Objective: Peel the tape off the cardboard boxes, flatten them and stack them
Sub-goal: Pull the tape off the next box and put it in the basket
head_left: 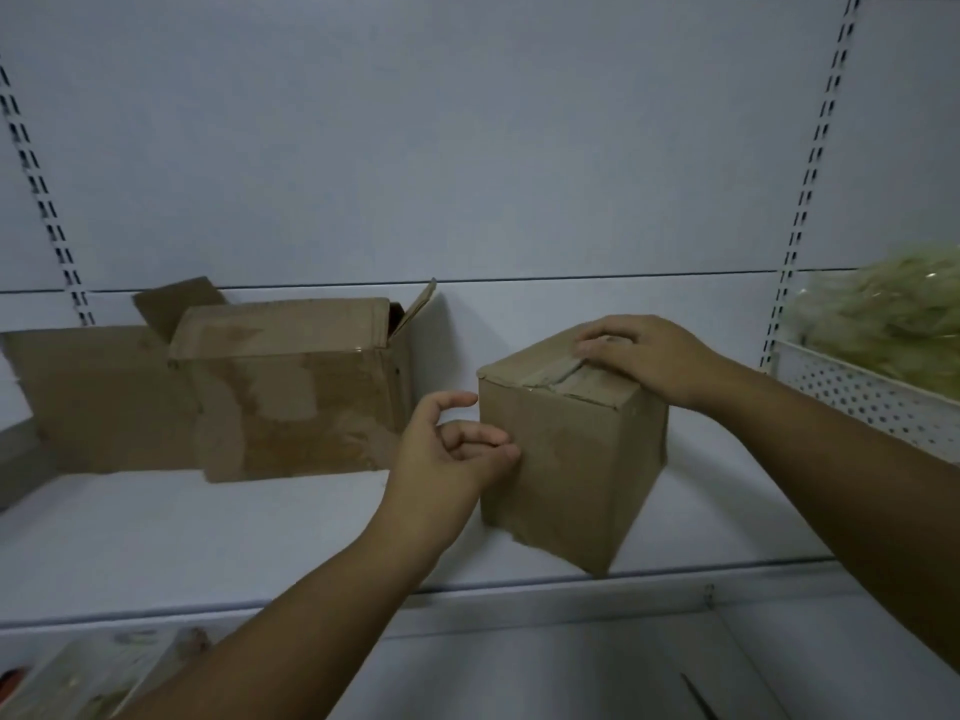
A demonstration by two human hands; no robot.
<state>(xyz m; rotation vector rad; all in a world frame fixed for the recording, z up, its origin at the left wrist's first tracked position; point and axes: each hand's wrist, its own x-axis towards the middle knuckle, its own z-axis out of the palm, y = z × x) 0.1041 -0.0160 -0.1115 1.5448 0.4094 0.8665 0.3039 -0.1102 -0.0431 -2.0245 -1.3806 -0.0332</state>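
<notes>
Here the sealed box [571, 459] sits near the shelf [208, 537] edge, right hand [649, 356] spread flat on its taped top, left hand [452, 449] loosely curled beside it gripping nothing, so a hard peel could tip it off.

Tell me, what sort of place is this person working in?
Probably a shop or its stockroom. The white shelf hangs on slotted uprights like store shelving, a perforated basket beside it holds bagged goods, and emptied cardboard boxes sit on the shelf while the hands work on a small taped box.

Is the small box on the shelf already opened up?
No, the small box has its top flaps shut, with the right hand resting on them.
</notes>
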